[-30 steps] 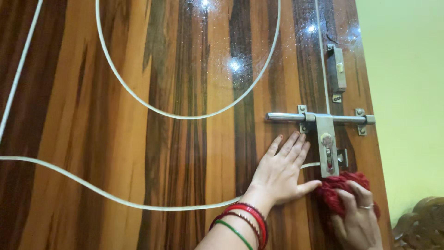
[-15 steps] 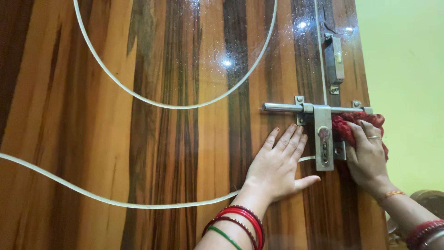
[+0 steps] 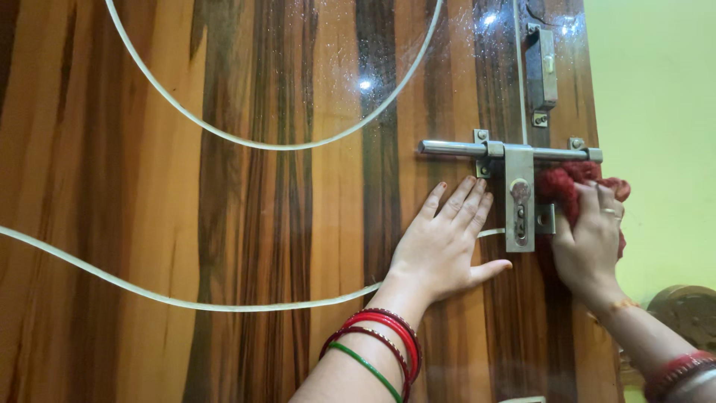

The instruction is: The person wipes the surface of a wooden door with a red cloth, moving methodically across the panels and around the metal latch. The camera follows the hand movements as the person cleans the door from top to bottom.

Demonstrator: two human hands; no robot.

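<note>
My left hand (image 3: 446,242) lies flat on a glossy brown wooden door (image 3: 224,186), fingers spread, just left of a steel sliding bolt latch (image 3: 514,179). Red and green bangles circle that wrist. My right hand (image 3: 589,239) grips a red knitted cloth (image 3: 570,183) and presses it against the door right of the latch's hasp, just under the bolt bar. A ring shows on one finger.
A smaller metal latch (image 3: 543,71) sits higher on the door near its right edge. White curved inlay lines (image 3: 268,145) run across the door. A pale green wall (image 3: 656,149) stands to the right, with carved wooden furniture (image 3: 686,313) at the lower right.
My right hand rose with the red cloth from below the latch to beside it under the bolt bar. My left hand stayed flat on the door. The view tilted slightly.
</note>
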